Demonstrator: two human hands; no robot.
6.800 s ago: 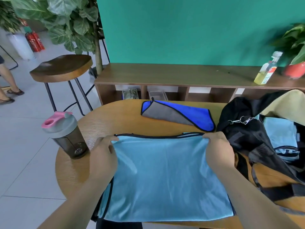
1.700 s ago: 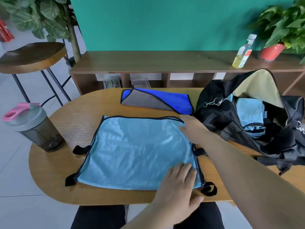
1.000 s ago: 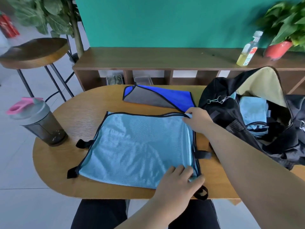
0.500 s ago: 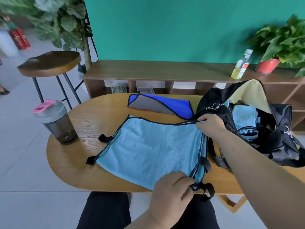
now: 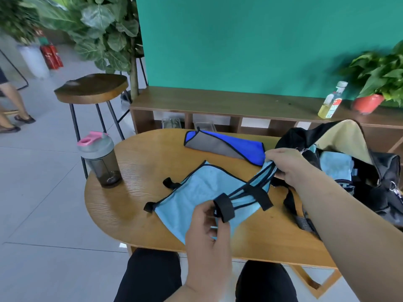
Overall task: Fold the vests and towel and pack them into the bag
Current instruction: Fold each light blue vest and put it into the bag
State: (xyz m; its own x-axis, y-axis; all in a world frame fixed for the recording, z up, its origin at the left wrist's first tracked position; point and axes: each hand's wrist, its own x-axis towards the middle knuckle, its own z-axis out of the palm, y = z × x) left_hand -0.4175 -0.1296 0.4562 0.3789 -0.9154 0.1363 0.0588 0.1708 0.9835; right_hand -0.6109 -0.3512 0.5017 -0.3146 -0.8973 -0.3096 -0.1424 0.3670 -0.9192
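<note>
An oval wooden table (image 5: 152, 214) with a plain grained top stands on a pale grey tiled floor (image 5: 43, 192). A light blue vest (image 5: 196, 190) with black edging lies across the middle of the table. Its left part is flat on the wood, and its right side is lifted clear of it.

The right hand (image 5: 287, 164) grips the far right corner of the vest, fingers curled round the bunched edge. The left hand (image 5: 209, 232) pinches the near right corner above the table's near edge. A black strap loop sits at its fingertips, though it is hard to tell whether a finger passes through it.

A blue and grey towel (image 5: 224, 147) lies folded near the far edge. At the right end sits an open black bag (image 5: 381, 171) with a folded light blue vest (image 5: 337, 165) inside. A dark shaker bottle (image 5: 98, 160) with a grey and pink lid stands at the left end.

Behind the table a low wooden shelf unit (image 5: 229, 103) runs along a green wall (image 5: 239, 40). On it stand a bottle of yellow liquid (image 5: 331, 101) and a plant in a red pot (image 5: 368, 103). To the left are a wooden stool (image 5: 91, 88) on black legs, a tall leafy plant (image 5: 104, 29) and red fire extinguishers (image 5: 51, 56). Another person's legs (image 5: 11, 101) show at the left border.
</note>
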